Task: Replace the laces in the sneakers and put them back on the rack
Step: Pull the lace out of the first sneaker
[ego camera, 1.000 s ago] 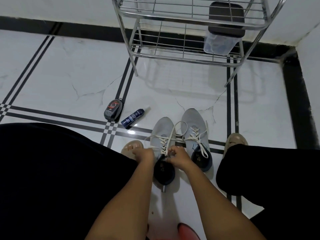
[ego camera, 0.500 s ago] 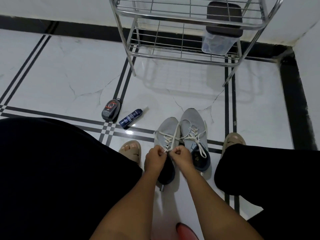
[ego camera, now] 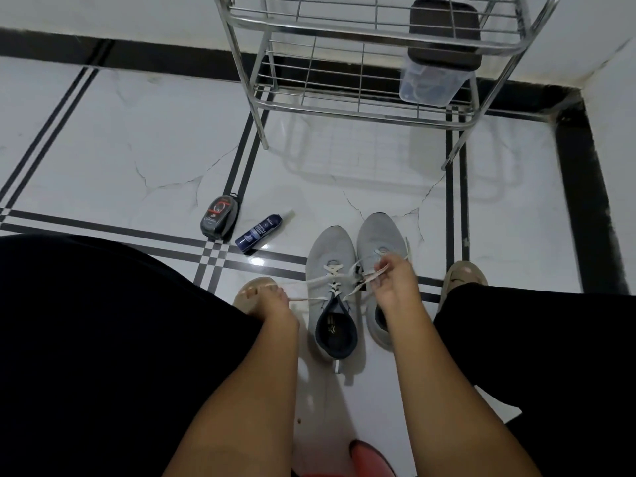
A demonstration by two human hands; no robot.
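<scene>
Two grey sneakers side by side on white tile, toes toward the rack: left sneaker with dark opening in full view, right sneaker partly behind the right hand. White lace crossed over the left sneaker's tongue, both ends drawn out sideways. Left hand out to the left of the sneakers, over a sandalled foot, pinching one lace end, strand taut back to the eyelets. Right hand above the right sneaker, fingers curled round the other lace end. Beyond the sneakers, to the left, a small blue spray can lying on its side, and just beside it a dark polish sponge case. Farther back, a metal wire rack against the wall, holding a clear plastic tub with a dark lid at its right end. Black-clad legs at both sides; second sandalled foot at right.
</scene>
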